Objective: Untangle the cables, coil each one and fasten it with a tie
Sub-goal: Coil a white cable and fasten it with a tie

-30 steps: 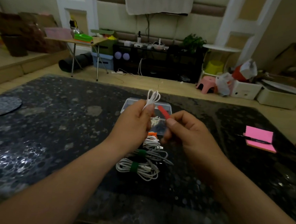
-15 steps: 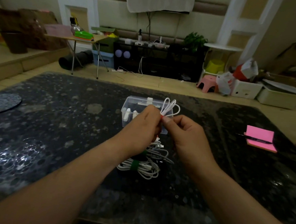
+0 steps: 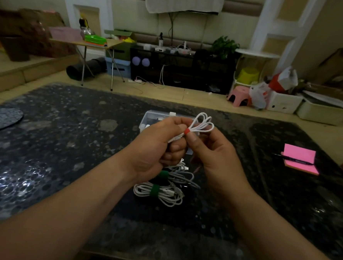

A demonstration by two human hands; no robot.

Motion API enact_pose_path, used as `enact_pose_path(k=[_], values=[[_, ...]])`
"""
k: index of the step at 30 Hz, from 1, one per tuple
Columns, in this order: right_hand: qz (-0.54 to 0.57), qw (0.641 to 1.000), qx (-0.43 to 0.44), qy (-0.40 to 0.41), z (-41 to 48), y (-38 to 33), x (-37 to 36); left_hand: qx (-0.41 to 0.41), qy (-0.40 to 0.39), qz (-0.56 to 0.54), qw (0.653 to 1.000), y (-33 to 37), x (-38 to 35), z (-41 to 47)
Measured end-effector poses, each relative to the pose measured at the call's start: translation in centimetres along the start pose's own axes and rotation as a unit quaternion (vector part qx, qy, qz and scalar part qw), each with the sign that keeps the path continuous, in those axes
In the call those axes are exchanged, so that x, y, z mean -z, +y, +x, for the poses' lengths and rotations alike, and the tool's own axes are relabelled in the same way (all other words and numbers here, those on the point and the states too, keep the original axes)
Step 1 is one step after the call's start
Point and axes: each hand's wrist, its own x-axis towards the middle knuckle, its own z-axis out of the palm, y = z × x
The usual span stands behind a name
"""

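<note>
Your fingers [image 3: 179, 128] close from both sides on the white cable [image 3: 204, 124], a small coil held up over the middle of the desk [image 3: 64, 163]. Its loops fan out toward 1 o'clock, and a red tie [image 3: 187, 131] is wrapped round its waist.

The risk from here, as I judge it, is the tie. If its free end is not pressed down all the way, it can peel open once you let go, and the springy loops would spread and undo the coil. Pulling the band sideways while you smooth it could also slide it toward the loop ends and off the thin bundle.

Your left hand [image 3: 155, 149] is curled tight round the coil's lower part, thumb on top just beside the tie; the cable's ends are hidden in the fist. Your right hand [image 3: 214, 162] pinches narrowly at the tie with thumb and forefinger, and its other fingers are loosely curled, holding nothing I can see. Whether the tie is fully fastened I cannot tell.

At 6 o'clock from the coil, on the desk beneath your hands, lie finished white coils [image 3: 168, 200] bound with green ties [image 3: 154, 190]. At 12 o'clock, just behind, stands a clear plastic box [image 3: 147, 121]. Well apart at 3 o'clock sits a pink notepad [image 3: 299, 155] with a pen [image 3: 297, 162] across it, and at 9 o'clock a round dark mat [image 3: 2, 117].
</note>
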Motion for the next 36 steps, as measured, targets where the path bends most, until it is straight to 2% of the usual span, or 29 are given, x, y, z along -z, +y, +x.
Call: enact_pose_path(k=[3,6,8,10,12,13,15,17,18,20,25,27,31,34,36], values=[[0.018,0.999,0.01,-0.026,-0.1,-0.3,0.0,0.03,-0.054,-0.045,0.997,0.5,0.4,-0.2],[0.017,0.999,0.025,-0.013,-0.2,-0.1,-0.2,0.055,-0.076,-0.071,0.993,0.6,0.6,-0.4],[0.002,0.999,0.032,0.004,-0.2,0.1,-0.2,0.058,-0.054,-0.044,0.996,0.7,0.4,-0.5],[-0.02,0.999,0.025,0.026,-0.1,0.1,-0.3,0.027,0.026,0.064,0.997,0.3,-0.1,-0.5],[-0.028,0.998,0.006,0.058,0.1,0.3,-0.3,-0.054,0.112,0.249,0.961,-0.1,-0.5,-0.8],[-0.031,0.997,-0.006,0.073,0.3,0.4,-0.3,-0.099,0.126,0.335,0.929,-0.4,-0.6,-1.0],[-0.027,0.995,-0.035,0.093,0.5,0.5,-0.5,-0.164,0.104,0.472,0.86,-0.9,-0.6,-1.5],[-0.01,0.992,-0.064,0.105,0.7,0.7,-0.6,-0.197,0.089,0.557,0.802,-1.4,-0.3,-1.5],[-0.005,0.991,-0.074,0.109,0.8,0.7,-0.6,-0.205,0.089,0.578,0.785,-1.5,-0.2,-1.4],[-0.008,0.991,-0.083,0.108,0.8,0.7,-0.6,-0.21,0.095,0.59,0.774,-1.6,0.1,-1.0],[-0.007,0.993,-0.09,0.075,0.6,0.6,-0.3,-0.211,0.111,0.553,0.798,-1.2,0.6,-0.6],[-0.026,0.995,-0.076,0.057,0.5,0.8,-0.3,-0.196,0.13,0.501,0.833,-1.2,0.4,-0.6],[-0.031,0.997,-0.038,0.055,0.6,0.7,-0.3,-0.101,0.143,0.339,0.924,-0.9,-0.3,-0.7],[-0.047,0.997,-0.013,0.054,0.7,0.7,-0.2,-0.033,0.113,0.181,0.976,-0.4,-0.5,-0.9],[-0.032,0.999,-0.009,0.03,0.7,0.6,-0.2,-0.004,0.08,0.077,0.994,-0.1,-0.5,-1.0]])
